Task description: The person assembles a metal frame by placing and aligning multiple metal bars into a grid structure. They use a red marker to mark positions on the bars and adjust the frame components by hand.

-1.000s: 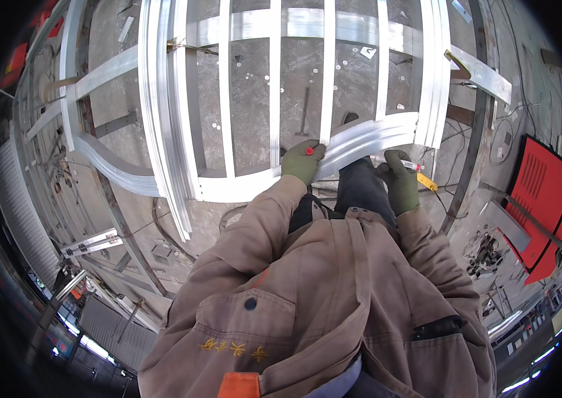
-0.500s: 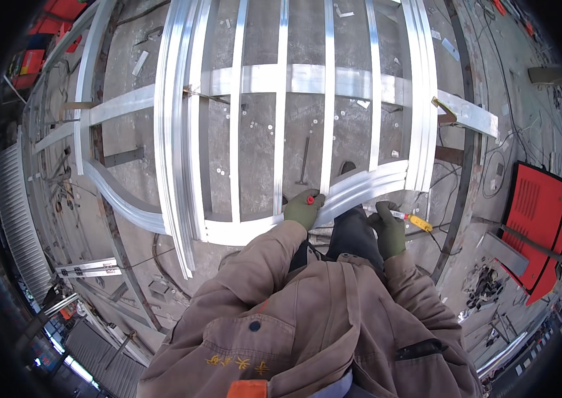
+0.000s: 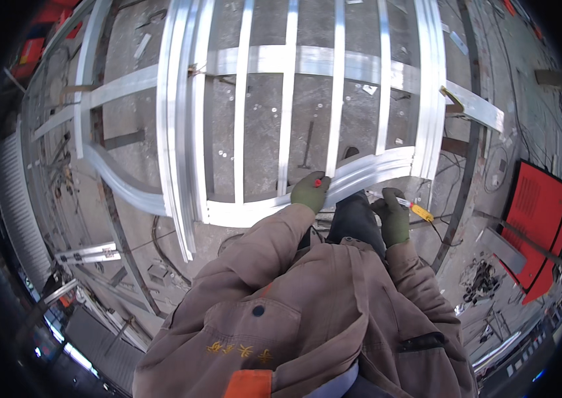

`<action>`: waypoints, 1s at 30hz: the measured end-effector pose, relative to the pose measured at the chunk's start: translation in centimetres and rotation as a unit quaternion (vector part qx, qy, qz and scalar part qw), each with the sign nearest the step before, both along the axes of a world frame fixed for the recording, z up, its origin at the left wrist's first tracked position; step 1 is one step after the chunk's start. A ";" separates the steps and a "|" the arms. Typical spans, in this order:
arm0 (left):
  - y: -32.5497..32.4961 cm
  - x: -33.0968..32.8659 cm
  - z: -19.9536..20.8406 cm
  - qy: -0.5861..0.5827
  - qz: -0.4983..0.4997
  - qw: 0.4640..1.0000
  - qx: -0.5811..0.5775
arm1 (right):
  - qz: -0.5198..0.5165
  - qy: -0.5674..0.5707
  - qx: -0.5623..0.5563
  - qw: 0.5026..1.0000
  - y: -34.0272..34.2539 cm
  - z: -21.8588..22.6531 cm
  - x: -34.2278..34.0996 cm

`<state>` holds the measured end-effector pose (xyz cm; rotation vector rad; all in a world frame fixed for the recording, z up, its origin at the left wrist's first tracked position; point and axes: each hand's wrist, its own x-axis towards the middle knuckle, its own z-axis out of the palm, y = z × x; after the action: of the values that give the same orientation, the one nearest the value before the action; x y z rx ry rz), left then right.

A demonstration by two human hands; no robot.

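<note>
The right hand [image 3: 395, 220] grips a white stick [image 3: 403, 201], curved rail [image 3: 370, 174] at eleven o'clock; the nearer left hand [image 3: 308, 193] pinches a red piece [image 3: 317, 183].

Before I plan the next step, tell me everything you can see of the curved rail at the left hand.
The curved rail is silvery, shiny and metallic-looking, with lengthwise ribs clearest on its right stretch. It runs crosswise in front of the person, dipping nearer at left and rising away at right. Its ends reach the long side rails; slim bars run up to its far edge. The green-gloved left hand covers part of its middle, apparently touching it. I cannot tell how it is fastened.
</note>
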<state>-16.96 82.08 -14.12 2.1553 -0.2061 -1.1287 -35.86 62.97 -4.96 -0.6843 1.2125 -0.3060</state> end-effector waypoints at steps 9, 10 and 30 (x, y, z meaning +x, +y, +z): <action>-0.6 0.6 1.2 0.023 0.003 1.000 0.020 | 0.011 0.002 -0.008 1.000 -0.2 -0.4 0.4; -0.7 0.6 1.3 0.017 0.001 1.000 0.020 | 0.024 -0.002 -0.013 1.000 -0.5 0.0 0.9; -1.9 -2.2 1.2 -0.024 0.167 0.985 0.030 | 0.427 0.267 -0.297 0.811 -5.6 -13.2 19.8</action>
<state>-19.17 80.22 -12.96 2.1684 0.1659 -0.8993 -16.08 57.38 -18.21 -1.8805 1.1902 0.3184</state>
